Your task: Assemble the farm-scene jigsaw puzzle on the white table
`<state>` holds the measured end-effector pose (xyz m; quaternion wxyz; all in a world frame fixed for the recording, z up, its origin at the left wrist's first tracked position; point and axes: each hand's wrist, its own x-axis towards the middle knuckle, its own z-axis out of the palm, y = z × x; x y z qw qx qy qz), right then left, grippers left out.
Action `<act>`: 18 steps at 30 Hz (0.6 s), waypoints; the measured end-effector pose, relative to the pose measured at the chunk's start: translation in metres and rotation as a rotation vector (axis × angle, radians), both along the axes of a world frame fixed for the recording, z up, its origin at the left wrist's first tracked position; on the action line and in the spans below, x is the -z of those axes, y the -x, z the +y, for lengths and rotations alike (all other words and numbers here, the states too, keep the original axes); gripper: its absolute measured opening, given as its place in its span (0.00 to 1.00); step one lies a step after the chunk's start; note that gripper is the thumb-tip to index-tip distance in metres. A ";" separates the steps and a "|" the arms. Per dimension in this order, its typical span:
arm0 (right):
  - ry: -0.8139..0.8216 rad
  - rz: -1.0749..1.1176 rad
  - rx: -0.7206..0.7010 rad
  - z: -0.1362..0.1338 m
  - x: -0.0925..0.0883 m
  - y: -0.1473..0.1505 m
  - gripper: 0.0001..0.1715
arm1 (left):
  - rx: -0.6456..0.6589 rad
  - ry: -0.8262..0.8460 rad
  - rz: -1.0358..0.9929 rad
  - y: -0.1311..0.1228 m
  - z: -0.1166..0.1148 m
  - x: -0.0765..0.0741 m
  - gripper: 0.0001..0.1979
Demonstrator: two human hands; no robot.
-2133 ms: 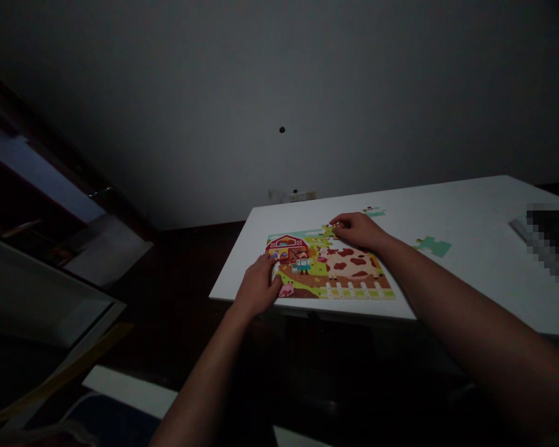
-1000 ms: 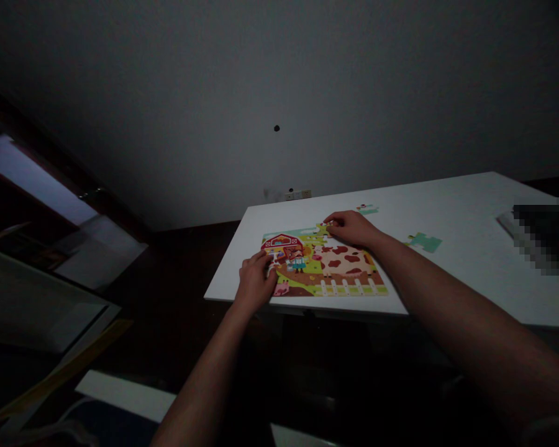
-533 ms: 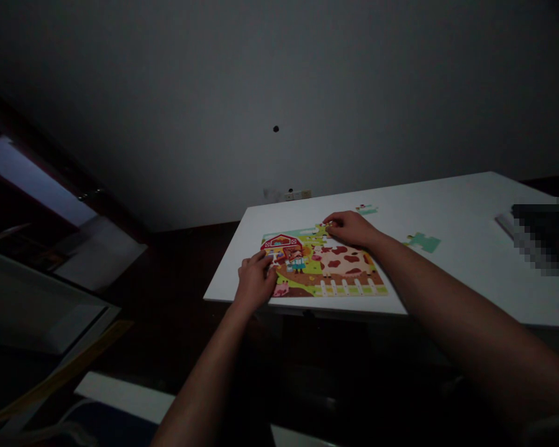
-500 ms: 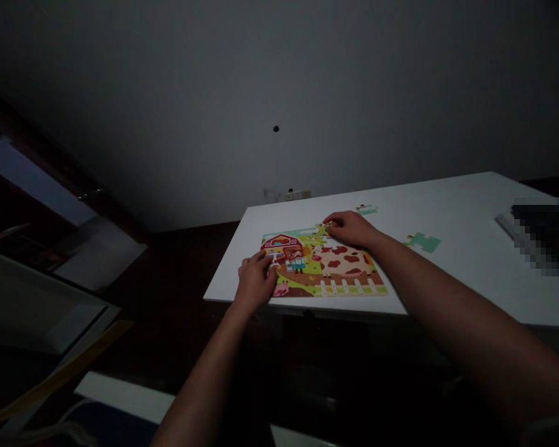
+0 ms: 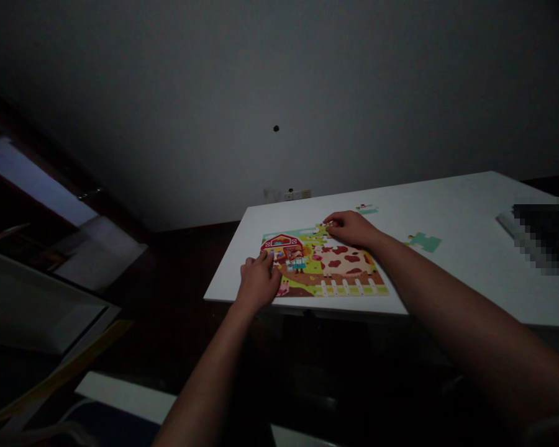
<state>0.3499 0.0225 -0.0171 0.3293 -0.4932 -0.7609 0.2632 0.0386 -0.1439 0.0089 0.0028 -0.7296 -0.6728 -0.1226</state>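
Observation:
A colourful farm jigsaw puzzle [image 5: 335, 270] with a red barn, a spotted cow and a white fence lies near the front left corner of a white table [image 5: 466, 273]. My left hand [image 5: 257, 282] rests on the puzzle's left edge below the barn, fingers curled and pressing down on the pieces. My right hand [image 5: 350, 226] lies at the puzzle's top edge, fingers bent and pressing a piece there. Two loose pieces lie apart on the table: a teal one [image 5: 423, 241] to the right and a small one [image 5: 366, 208] farther back.
A dark blurred object [image 5: 540, 239] sits at the table's right edge. A grey wall with a small dark spot stands behind, with sockets [image 5: 298, 194] low on it. The floor left of the table is dark; a pale board [image 5: 125, 391] lies below near me.
My left hand has shifted slightly right and up onto the puzzle near the barn. My right hand has stayed at the puzzle's top edge.

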 end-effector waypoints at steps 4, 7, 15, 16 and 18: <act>0.002 -0.011 0.000 0.000 -0.001 0.000 0.21 | 0.006 -0.008 0.022 -0.003 -0.001 0.000 0.22; -0.004 -0.005 -0.011 0.001 0.000 -0.001 0.20 | 0.026 0.001 0.059 -0.002 -0.003 -0.002 0.21; -0.003 0.000 -0.015 0.003 0.003 -0.002 0.20 | 0.084 0.026 0.048 0.006 0.004 -0.017 0.25; -0.003 -0.001 -0.016 0.004 0.004 -0.002 0.20 | 0.098 0.007 0.043 0.003 0.007 -0.020 0.24; -0.005 -0.005 -0.007 0.004 0.004 -0.001 0.20 | 0.139 -0.018 0.017 -0.004 0.016 -0.023 0.24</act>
